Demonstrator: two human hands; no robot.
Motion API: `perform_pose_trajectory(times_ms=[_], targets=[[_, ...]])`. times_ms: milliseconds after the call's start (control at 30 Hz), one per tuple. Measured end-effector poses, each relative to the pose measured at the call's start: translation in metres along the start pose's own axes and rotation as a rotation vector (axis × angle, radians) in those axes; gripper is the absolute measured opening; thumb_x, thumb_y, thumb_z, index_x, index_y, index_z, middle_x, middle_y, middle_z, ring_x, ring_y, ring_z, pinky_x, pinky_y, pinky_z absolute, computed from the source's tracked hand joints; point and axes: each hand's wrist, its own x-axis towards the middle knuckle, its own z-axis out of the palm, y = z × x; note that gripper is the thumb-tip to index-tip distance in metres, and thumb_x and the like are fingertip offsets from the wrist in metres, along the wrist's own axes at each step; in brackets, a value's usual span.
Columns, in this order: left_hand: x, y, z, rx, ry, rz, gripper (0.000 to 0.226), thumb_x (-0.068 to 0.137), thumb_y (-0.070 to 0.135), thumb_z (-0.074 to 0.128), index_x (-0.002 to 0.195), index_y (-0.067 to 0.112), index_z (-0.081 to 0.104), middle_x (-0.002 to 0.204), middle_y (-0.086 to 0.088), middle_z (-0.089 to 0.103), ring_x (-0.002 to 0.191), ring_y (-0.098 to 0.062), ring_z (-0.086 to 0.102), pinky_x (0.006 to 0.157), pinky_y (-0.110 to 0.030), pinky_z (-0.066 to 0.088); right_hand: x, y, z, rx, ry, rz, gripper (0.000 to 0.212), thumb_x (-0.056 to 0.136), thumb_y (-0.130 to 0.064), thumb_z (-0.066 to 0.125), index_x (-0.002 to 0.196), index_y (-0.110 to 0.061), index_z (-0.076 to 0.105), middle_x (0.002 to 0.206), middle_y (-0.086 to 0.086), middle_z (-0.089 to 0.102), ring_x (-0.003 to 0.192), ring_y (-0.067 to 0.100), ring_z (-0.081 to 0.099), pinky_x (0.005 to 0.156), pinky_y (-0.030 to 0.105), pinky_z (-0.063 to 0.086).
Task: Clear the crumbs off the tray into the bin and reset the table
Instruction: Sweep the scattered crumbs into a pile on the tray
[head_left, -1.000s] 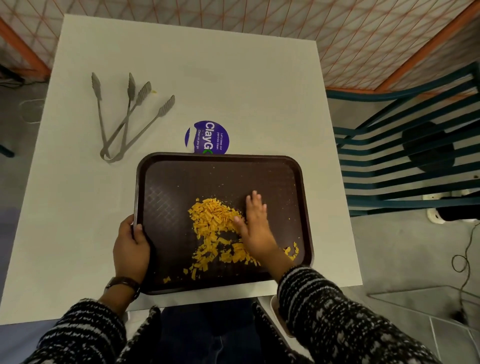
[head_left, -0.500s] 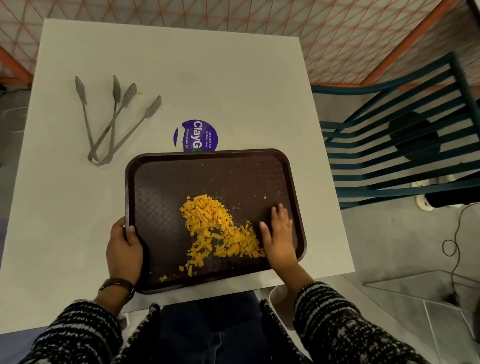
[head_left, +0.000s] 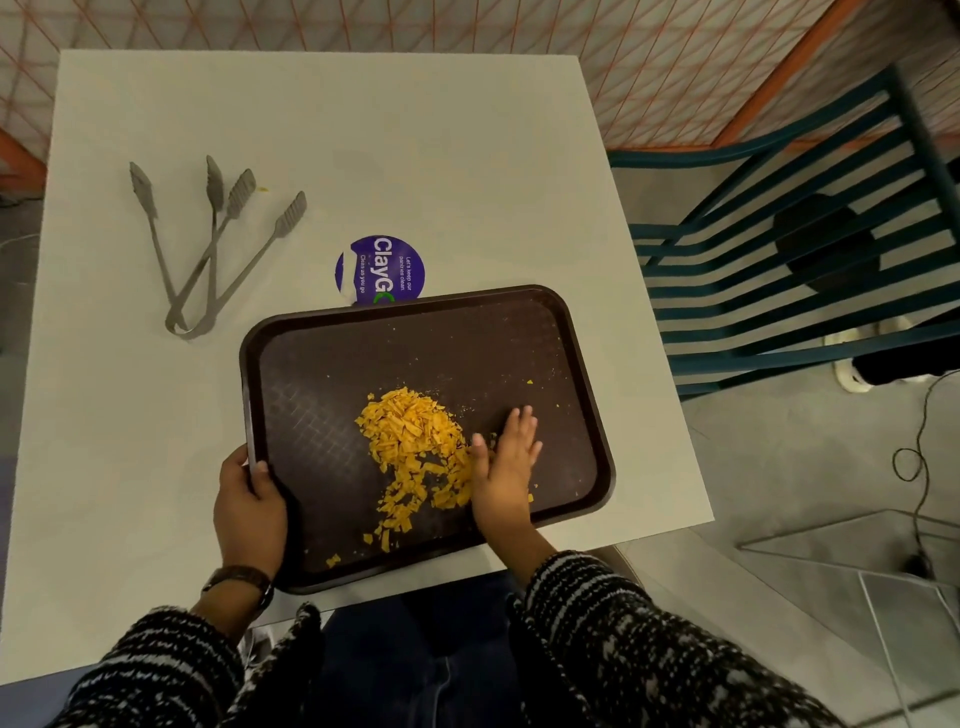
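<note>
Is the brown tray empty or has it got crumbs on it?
Not empty. A heap of orange crumbs lies on the tray, against the flat right hand.

Left hand (head_left: 249, 506) grips brown tray (head_left: 322, 374) edge; right hand (head_left: 506, 465) flat beside orange crumbs (head_left: 410, 441); two tongs (head_left: 208, 249) on white table (head_left: 389, 156).
</note>
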Motion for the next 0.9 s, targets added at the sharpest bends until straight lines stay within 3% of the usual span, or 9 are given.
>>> perform_pose_trajectory(times_ms=[167,300,467,600,900], targets=[[0.001,0.001,0.0,-0.008,0.0,-0.011,0.035,0.098,0.019,0.035,0.13,0.008,0.043,0.124,-0.021,0.056,0.111,-0.04,0.051,0.092,-0.043,0.04,-0.008,-0.011,0.001,0.112,-0.221,-0.089,0.067,0.094,-0.05,0.03,0.148,-0.026,-0.002,0.154,-0.014,-0.016,0.138,0.013,-0.018,0.111,0.033,-0.001],[0.001,0.003,0.0,-0.014,0.002,-0.01,0.034,0.098,0.019,0.036,0.129,0.008,0.044,0.124,-0.021,0.056,0.11,-0.04,0.052,0.091,-0.044,0.041,-0.002,0.007,-0.018,0.101,-0.06,-0.048,0.063,0.095,-0.044,0.031,0.148,-0.021,0.007,0.155,-0.011,-0.01,0.14,0.01,-0.013,0.116,0.035,-0.003],[-0.004,0.005,0.002,-0.028,0.01,-0.013,0.034,0.098,0.018,0.035,0.129,0.007,0.044,0.125,-0.022,0.055,0.111,-0.04,0.051,0.091,-0.043,0.04,-0.004,0.026,-0.022,0.056,0.125,0.252,0.063,0.097,-0.037,0.036,0.147,-0.007,0.012,0.157,0.012,-0.004,0.144,0.023,-0.006,0.117,0.039,-0.005],[-0.006,0.004,0.003,-0.033,0.015,-0.026,0.034,0.098,0.017,0.035,0.13,0.006,0.043,0.124,-0.022,0.055,0.111,-0.04,0.051,0.091,-0.042,0.04,-0.006,0.013,-0.011,0.111,0.174,0.383,0.066,0.097,-0.035,0.037,0.147,-0.004,0.007,0.157,0.015,-0.007,0.144,0.025,-0.009,0.115,0.039,-0.008],[-0.011,0.006,0.006,-0.034,0.011,-0.039,0.035,0.098,0.017,0.035,0.13,0.006,0.043,0.125,-0.022,0.055,0.113,-0.039,0.05,0.092,-0.041,0.039,-0.026,-0.038,0.033,0.2,-0.024,0.038,0.065,0.098,-0.04,0.031,0.148,-0.013,-0.001,0.151,-0.006,-0.021,0.139,0.011,-0.023,0.116,0.034,-0.01]])
